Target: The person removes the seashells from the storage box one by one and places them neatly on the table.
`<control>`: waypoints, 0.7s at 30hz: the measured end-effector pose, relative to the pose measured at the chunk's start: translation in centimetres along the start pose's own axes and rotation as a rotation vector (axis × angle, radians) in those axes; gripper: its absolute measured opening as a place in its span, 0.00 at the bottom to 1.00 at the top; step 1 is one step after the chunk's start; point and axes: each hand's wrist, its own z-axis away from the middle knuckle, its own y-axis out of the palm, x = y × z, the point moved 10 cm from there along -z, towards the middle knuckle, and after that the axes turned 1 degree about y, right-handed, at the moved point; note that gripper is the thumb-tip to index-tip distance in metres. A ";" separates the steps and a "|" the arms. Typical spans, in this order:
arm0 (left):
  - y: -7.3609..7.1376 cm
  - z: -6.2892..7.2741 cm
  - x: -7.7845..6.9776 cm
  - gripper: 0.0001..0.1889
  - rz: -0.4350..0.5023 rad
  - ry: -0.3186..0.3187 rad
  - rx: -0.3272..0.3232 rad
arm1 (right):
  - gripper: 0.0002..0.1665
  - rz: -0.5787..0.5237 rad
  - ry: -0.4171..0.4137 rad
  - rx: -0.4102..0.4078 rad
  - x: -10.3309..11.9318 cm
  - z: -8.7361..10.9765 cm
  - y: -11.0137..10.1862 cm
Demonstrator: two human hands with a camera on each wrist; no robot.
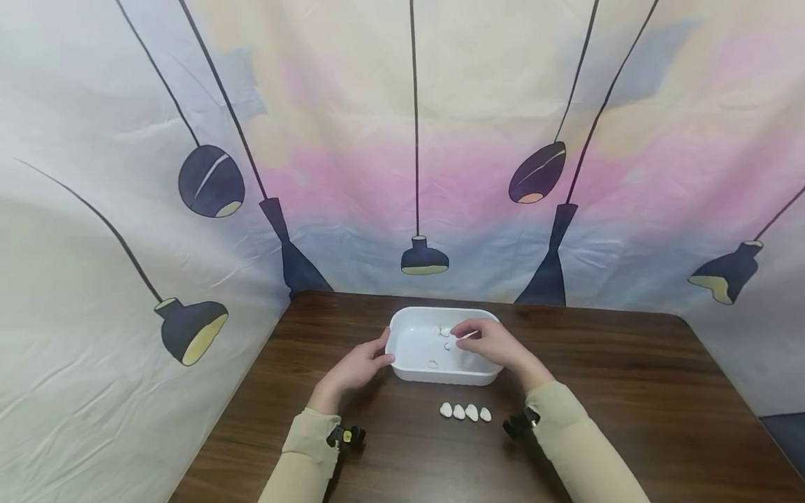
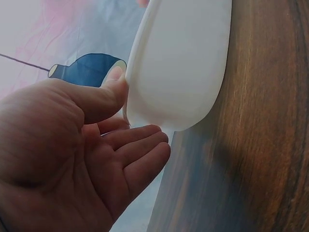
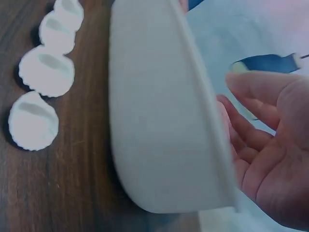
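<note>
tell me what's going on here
A person holds the end of a white tray with the left hand while the right hand reaches into it, close to a few small pale pieces; whether it holds one is unclear. On the wooden table, on the person's side of the tray, four white shells lie in a row.

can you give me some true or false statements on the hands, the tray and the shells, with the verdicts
1. Four white shells lie in a row on the wooden table. True.
2. The row lies on the tray's far side. False: it lies on the near side.
3. The right hand reaches into the white tray. True.
4. The left hand touches the tray's end. True.
5. The tray holds nothing. False: a few small pale pieces lie in it.
</note>
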 end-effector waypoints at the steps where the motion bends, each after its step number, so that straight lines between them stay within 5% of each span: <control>1: 0.0 0.0 0.1 0.35 -0.002 -0.005 0.001 | 0.16 0.005 0.005 0.000 -0.4 -0.5 0.3; 9: -0.1 0.2 0.2 0.35 0.002 -0.008 -0.012 | 0.16 0.080 0.054 -0.065 -1.6 -3.1 1.5; 21: 0.0 0.1 -0.3 0.34 -0.006 0.008 -0.001 | 0.14 0.237 0.133 -0.108 -2.7 -4.3 2.0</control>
